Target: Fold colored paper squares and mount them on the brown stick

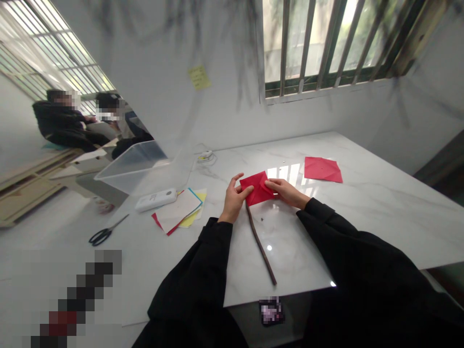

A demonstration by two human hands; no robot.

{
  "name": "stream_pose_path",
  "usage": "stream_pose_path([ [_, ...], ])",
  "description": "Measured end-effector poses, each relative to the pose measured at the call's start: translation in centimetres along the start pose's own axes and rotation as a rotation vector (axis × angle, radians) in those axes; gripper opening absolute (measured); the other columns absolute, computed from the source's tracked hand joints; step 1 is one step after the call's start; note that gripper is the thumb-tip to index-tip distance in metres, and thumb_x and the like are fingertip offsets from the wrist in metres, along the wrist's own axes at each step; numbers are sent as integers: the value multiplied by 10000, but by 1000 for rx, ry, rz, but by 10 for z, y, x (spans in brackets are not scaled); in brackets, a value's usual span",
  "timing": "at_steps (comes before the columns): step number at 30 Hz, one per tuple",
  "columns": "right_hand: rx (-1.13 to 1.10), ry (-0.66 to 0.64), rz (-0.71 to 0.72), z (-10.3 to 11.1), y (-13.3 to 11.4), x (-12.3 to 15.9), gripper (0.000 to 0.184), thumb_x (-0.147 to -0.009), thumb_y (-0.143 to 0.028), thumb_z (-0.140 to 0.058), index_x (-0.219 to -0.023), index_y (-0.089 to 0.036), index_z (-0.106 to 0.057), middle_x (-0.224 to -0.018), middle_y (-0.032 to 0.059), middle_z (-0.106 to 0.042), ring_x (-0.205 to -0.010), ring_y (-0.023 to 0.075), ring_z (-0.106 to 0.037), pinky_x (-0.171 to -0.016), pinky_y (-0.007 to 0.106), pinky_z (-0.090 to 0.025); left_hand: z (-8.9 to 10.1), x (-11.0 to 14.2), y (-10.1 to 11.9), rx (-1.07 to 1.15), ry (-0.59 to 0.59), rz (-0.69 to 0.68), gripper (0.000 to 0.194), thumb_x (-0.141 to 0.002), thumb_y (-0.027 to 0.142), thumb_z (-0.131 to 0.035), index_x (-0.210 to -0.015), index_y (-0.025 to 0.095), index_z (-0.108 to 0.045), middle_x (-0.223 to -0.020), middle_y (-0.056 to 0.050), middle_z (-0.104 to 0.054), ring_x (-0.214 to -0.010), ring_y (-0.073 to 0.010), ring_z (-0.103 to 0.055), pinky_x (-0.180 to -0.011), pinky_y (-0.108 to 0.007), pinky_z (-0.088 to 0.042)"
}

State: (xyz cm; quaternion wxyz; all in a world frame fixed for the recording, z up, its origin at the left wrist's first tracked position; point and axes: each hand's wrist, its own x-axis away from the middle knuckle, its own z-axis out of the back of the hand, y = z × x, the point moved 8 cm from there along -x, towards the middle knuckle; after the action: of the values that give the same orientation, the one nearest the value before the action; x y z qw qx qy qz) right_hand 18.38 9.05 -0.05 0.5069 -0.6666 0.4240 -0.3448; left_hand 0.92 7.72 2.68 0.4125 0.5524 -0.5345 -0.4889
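Observation:
A folded red paper [256,188] lies on the white marble table [362,208] in front of me. My left hand [234,199] pinches its left edge, thumb on top. My right hand [286,191] presses and grips its right edge with fingers together. A thin dark stick [260,244] runs from under the paper toward the table's front edge. A second red paper [322,169] lies flat to the right, apart from both hands.
Left of my hands lie a stack of coloured paper sheets [179,211], a white power bank [155,199], black scissors [105,233] and a clear plastic box [134,166]. Two people sit at the far left. A barred window is above the table.

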Motion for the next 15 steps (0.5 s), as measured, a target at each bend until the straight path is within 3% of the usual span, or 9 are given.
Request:
stream_pose_path([
  [5,21,-43,34,-8,-1,2,508,-712,-565,-911,-1017,-174,-800,-954,82,-808,-876,238,-751,-829,352,-586,-6,2,0,-43,-44,18,953,-652,445,-944,-1451,172,-500,-869,-51,-786,-764,-222,-754,-777,-352,-612],
  [15,109,-9,51,-5,-3,2,471,-689,-568,-908,-904,-160,-810,-846,66,-801,-813,231,-741,-777,343,-571,-9,5,2,-81,-75,35,867,-628,437,-966,-1360,168,-587,-881,-66,-785,-779,-229,-756,-769,-349,-612],
])
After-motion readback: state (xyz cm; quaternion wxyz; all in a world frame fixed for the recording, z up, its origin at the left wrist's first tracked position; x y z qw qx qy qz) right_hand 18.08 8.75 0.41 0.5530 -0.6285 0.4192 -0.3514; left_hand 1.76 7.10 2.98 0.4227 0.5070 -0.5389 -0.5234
